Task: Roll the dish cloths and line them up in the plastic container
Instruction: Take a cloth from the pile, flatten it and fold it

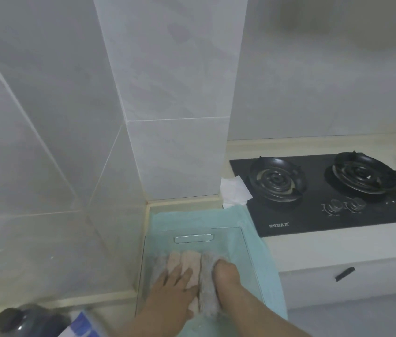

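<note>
The person's left hand (175,285) and right hand (226,271) are bare, and so are both wrists and forearms, as far as they show. Blur hides any finer detail on them.

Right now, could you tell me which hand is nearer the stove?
Right. The right hand is left of the stove, in the container; the left hand lies farther left on the pink cloths.

- Gas hob (314,218), black glass top: one line of white brand lettering (278,225) at the front left corner, in Chinese characters, too blurred to read.
- Knobs (333,207): white dial marks around each, illegible.
</note>
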Available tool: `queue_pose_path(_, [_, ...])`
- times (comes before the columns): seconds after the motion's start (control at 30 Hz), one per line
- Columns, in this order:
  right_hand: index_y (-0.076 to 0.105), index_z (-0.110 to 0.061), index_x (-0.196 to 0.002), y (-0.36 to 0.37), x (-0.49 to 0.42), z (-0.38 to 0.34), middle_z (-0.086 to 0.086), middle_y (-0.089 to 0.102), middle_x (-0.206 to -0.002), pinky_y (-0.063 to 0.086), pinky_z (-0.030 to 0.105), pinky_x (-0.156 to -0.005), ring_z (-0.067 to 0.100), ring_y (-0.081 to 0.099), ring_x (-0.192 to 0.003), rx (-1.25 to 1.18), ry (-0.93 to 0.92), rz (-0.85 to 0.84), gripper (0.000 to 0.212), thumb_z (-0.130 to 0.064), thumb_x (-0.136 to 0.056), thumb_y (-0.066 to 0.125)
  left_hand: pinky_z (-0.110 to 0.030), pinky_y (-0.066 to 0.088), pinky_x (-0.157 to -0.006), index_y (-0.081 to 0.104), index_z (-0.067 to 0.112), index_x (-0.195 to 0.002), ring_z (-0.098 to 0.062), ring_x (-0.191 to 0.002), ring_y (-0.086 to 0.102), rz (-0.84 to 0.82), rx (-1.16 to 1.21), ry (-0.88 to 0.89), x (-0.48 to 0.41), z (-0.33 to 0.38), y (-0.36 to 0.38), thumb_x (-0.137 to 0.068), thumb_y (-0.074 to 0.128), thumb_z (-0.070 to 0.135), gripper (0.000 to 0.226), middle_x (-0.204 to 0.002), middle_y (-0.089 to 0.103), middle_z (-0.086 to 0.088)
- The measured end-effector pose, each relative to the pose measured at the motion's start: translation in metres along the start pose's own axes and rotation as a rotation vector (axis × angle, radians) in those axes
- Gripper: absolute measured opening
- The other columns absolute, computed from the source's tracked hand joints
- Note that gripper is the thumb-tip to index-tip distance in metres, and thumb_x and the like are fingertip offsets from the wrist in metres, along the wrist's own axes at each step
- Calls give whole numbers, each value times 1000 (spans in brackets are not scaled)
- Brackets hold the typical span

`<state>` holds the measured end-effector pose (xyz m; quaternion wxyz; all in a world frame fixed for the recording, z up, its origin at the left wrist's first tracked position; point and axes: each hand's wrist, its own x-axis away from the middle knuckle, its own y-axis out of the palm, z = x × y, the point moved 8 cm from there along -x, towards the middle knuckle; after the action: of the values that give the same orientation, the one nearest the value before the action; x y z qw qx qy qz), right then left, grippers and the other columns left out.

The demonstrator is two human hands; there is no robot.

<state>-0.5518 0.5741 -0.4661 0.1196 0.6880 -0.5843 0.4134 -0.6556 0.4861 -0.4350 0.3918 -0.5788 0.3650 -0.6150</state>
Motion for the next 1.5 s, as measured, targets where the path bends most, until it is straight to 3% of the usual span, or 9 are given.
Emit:
queue_pose_path(0.1, [55, 5, -121, -2, -3, -4, 19, 61, -122, 44, 27, -84, 32, 58, -112, 10, -67, 91, 36, -20, -100, 39, -41, 0, -118, 6, 15, -154, -23, -148, -5, 35, 45, -76, -1, -3, -4, -91, 54, 44, 84, -162, -5, -3])
queue_pose_path(0.17, [53, 3, -116, -3, -2, -7, 19, 61, -117, 41, 28, -77, 32, 58, -99, 25, -127, 150, 36, -27, -100, 41, -34, 29, -113, 40, 3, -143, -22, -142, 32, 36, 82, -100, 2, -5, -8, -64, 71, 62, 104, -155, 30, -10])
queue_pose_path(0.3, [61, -8, -114, 6, -3, -16, 18, 56, -121, 42, 32, -92, 31, 54, -105, 369, -257, 215, 42, -35, -100, 33, -31, 58, -62, 80, 17, -84, -14, -86, 73, 203, 2, -142, -5, -11, 2, 2, 70, 69, 101, -98, 75, -1])
queue_pose_path(0.4, [61, -16, -120, 10, 1, -19, 12, 54, -126, 39, 33, -97, 29, 50, -115, 640, -271, 257, 45, -36, -100, 26, -31, 57, -77, 77, 14, -99, -17, -103, 68, 82, 44, -123, 1, -3, 0, -14, 74, 72, 103, -114, 70, -6])
queue_pose_path(0.53, [46, -9, -115, 0, 2, -17, 12, 65, -111, 44, 34, -81, 30, 58, -103, 517, -375, 284, 27, -25, -98, 32, -38, 2, -120, 3, 10, -153, -22, -148, -8, 4, 131, -112, 7, 3, -3, -91, 52, 43, 85, -161, -9, -7])
queue_pose_path(0.73, [66, -6, -100, 9, 4, -6, 13, 67, -110, 36, 26, -73, 27, 60, -99, 543, -386, 89, 47, -25, -103, 23, -36, -2, -119, -2, 13, -153, -20, -147, -13, 39, 135, -95, 5, 1, 2, -94, 50, 39, 83, -160, -15, -5])
queue_pose_path(0.97, [66, -3, -90, 22, 4, 13, 18, 67, -91, 50, 33, -74, 24, 61, -80, -247, -147, -191, 35, -22, -98, 37, -34, 1, -118, -7, 16, -153, -20, -147, -14, -7, 188, -139, 8, 0, 1, -94, 52, 38, 86, -160, -15, -2])
queue_pose_path(1.17, [56, -12, -113, 17, 2, -1, 12, 56, -119, 38, 38, -89, 30, 50, -112, 582, -410, 78, 41, -28, -100, 21, -47, -10, -115, -5, 28, -152, -26, -146, -18, 26, 105, -226, 8, -6, 3, -87, 54, 48, 90, -160, -16, -3])
queue_pose_path(1.5, [58, -6, -116, 21, 7, 0, 13, 62, -120, 37, 29, -80, 26, 55, -100, 261, -350, -25, 38, -26, -100, 31, -56, -7, -114, -8, 36, -150, -30, -145, -21, -27, 202, -302, 8, -3, 15, -89, 49, 49, 85, -159, -22, -4])
